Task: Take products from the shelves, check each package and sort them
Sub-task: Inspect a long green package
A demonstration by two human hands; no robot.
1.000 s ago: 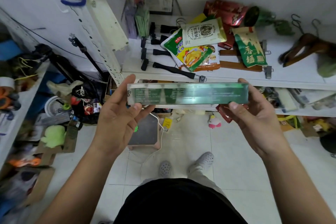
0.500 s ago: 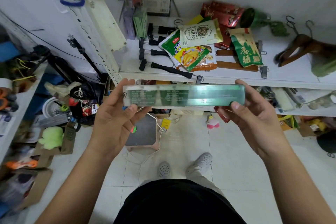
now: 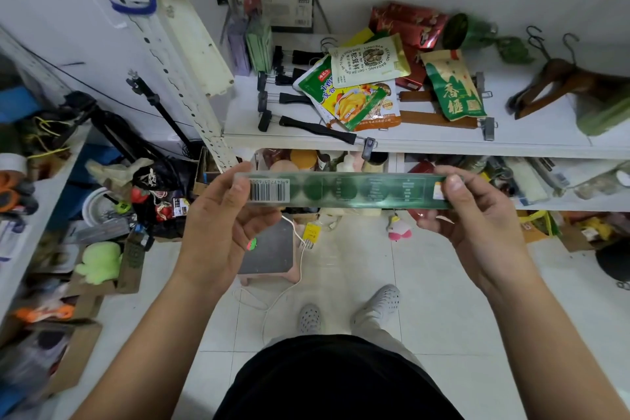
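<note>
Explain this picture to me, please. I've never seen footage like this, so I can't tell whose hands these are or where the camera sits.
There is no machine here. A person wears one camera on the head, looking forward and down. The left hand and right hand pinch the two ends of a long narrow green box, its barcode facing the camera, apparently to check it. Behind it, a white shelf holds printed snack pouches and wooden clip hangers.

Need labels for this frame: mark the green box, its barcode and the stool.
green box (image 3: 347,190), head view, middle of the side facing the camera.
barcode (image 3: 269,192), head view, centre of the black bars.
stool (image 3: 271,249), head view, grey seat top.
</note>
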